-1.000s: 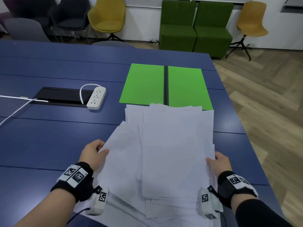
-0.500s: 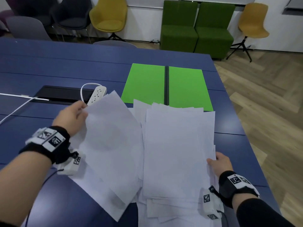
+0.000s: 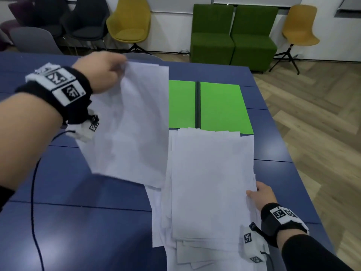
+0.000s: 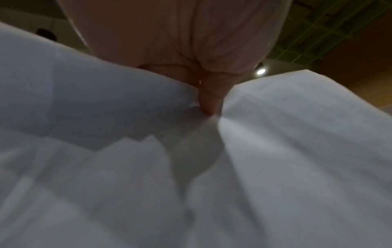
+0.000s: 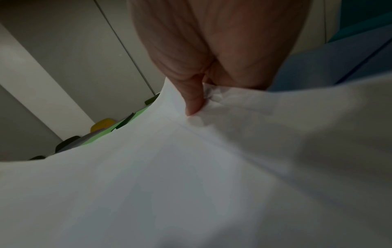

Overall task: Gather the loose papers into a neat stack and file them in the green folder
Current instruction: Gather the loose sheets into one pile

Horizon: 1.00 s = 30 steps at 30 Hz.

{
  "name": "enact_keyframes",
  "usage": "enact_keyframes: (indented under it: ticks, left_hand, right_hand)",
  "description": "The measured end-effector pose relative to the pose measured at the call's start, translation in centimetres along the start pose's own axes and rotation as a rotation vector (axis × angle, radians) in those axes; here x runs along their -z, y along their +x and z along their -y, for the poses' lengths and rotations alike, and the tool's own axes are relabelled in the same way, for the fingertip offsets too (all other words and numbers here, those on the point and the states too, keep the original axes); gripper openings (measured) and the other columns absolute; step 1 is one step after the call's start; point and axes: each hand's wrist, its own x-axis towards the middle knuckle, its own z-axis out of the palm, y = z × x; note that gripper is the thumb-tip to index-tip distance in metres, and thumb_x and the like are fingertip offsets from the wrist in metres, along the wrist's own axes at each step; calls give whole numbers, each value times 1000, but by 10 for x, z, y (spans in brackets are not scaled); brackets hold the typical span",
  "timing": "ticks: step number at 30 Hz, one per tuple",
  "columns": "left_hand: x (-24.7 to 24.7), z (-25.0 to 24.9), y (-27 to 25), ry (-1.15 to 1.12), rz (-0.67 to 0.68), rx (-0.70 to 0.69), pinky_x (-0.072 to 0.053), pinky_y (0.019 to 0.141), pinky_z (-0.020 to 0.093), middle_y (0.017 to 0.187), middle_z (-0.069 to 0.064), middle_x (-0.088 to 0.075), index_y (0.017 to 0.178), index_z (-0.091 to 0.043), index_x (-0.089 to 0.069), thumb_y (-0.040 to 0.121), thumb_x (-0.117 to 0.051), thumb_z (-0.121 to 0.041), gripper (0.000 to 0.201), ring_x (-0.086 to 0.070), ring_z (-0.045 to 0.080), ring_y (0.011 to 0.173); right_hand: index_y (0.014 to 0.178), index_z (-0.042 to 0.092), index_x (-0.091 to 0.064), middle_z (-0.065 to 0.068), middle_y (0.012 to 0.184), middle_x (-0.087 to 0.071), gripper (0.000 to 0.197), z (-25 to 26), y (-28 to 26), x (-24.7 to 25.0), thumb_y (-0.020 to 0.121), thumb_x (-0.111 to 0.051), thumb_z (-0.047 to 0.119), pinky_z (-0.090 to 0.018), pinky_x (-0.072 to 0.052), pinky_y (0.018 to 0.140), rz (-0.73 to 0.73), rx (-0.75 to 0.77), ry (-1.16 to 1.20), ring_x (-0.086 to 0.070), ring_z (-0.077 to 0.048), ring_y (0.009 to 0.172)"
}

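My left hand (image 3: 105,71) pinches the top edge of a few white sheets (image 3: 134,124) and holds them up above the blue table (image 3: 82,227), left of the main pile. In the left wrist view the thumb (image 4: 210,100) presses into the lifted sheets (image 4: 275,151). The paper pile (image 3: 211,182) lies untidy near the table's front edge, with sheets sticking out below. My right hand (image 3: 259,194) grips the pile's right edge; its thumb (image 5: 193,100) lies on top of the pile (image 5: 191,184). The green folder (image 3: 220,106) lies open and flat just behind the pile.
The table's right edge (image 3: 289,173) runs close to my right hand, with wooden floor beyond. Green armchairs (image 3: 232,34), yellow chairs (image 3: 129,22) and dark chairs stand behind the table. A black cable (image 3: 33,192) hangs from my left wrist over the table.
My left hand has lifted its sheets off the left of the pile, raising them up and away from me. The right hand has stayed at the pile's right edge.
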Motion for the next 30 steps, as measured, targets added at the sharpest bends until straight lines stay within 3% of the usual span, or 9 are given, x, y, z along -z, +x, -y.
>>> enact_keyframes:
  ticks: [5,8,11,15,18,20,23,27,30]
  left_hand:
    - [23,-51,34,-72,18,-100,-46,86,44,96,20,-62,96,-2,-61,83,-44,3,22,-57,36,96]
    - [11,-83,48,-101,150,-124,-46,79,37,96,20,-62,98,0,-62,82,-46,4,23,-57,34,91]
    - [-37,-111,47,-128,302,-146,-38,75,27,95,14,-60,100,-1,-64,84,-47,5,25,-55,27,92]
    - [-128,-128,26,-118,460,-77,-42,82,30,113,18,-65,110,0,-62,85,-45,3,30,-59,31,107]
    - [-181,-129,2,-99,505,-40,-37,79,29,117,14,-65,105,-12,-59,87,-42,-2,26,-59,30,104]
    - [-204,-130,-9,-82,467,0,-37,90,36,116,5,-67,104,-24,-54,90,-39,-10,25,-60,27,102]
    - [-221,-127,-16,-140,323,57,-22,110,49,129,-2,-60,128,-29,-46,95,-40,-24,34,-53,21,121]
    - [-227,-88,-44,-348,74,224,-31,110,50,144,4,-45,140,-23,-38,90,-53,-35,53,-40,26,134]
    - [-241,-33,-87,-438,86,513,-35,108,48,142,15,-46,138,-11,-40,85,-62,-33,62,-41,35,131]
  right_hand:
    - [89,11,-63,-9,91,-66,18,6,-2,2,83,-52,-2,-32,-46,78,25,-16,-3,-61,-31,89]
    - [90,9,-65,-11,91,-68,18,6,-3,1,82,-53,-2,-35,-51,80,27,-17,3,-64,-32,89]
    - [86,9,-67,-12,88,-71,18,3,-6,0,80,-53,-1,-37,-54,77,33,-22,37,-67,-32,83]
    - [75,18,-63,-13,86,-71,24,3,-13,-7,80,-55,-4,-43,-55,81,75,-11,90,-68,-31,81]
    - [76,20,-64,-12,91,-72,24,1,-14,-12,81,-57,-2,-47,-55,87,122,-8,95,-69,-32,88]
    - [77,20,-66,-11,93,-73,23,-2,-14,-14,79,-58,-1,-48,-54,88,141,3,107,-68,-32,90]
    - [79,16,-66,-10,91,-72,17,-1,-15,-15,82,-57,1,-42,-54,86,141,-2,134,-67,-30,86]
    - [69,10,-48,-8,69,-48,18,-4,-13,-8,87,-53,11,-32,-42,65,116,-42,120,-45,-22,68]
    - [76,7,-53,-12,67,-48,12,-12,-22,5,88,-52,6,-34,-49,58,178,-143,185,-44,-23,63]
